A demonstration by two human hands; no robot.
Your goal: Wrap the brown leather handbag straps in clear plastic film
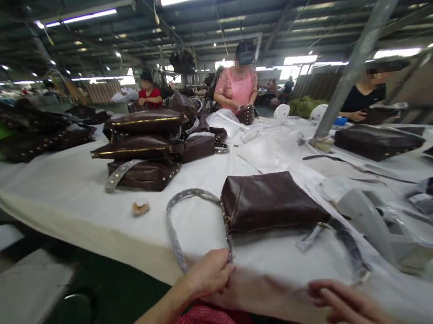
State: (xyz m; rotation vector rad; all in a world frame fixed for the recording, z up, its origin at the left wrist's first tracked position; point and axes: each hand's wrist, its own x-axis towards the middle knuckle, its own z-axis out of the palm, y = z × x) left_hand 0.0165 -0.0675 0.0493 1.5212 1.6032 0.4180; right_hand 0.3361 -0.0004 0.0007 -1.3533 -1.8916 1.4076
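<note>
A dark brown leather handbag lies on its side on the white-covered table in front of me. From its left end a plastic-wrapped strap loops out over the table. My left hand is closed on this strap close to the table's near edge. Off the bag's right end trails a dark, partly wrapped strap, and a small wrapped tag hangs by the corner. My right hand is just below that strap, fingers apart and a little blurred, holding nothing.
Stacked brown bags stand at the back left, with a tape piece before them. A grey tape dispenser sits at right, near a slanted metal post. More bags lie beyond. Several people work across the table.
</note>
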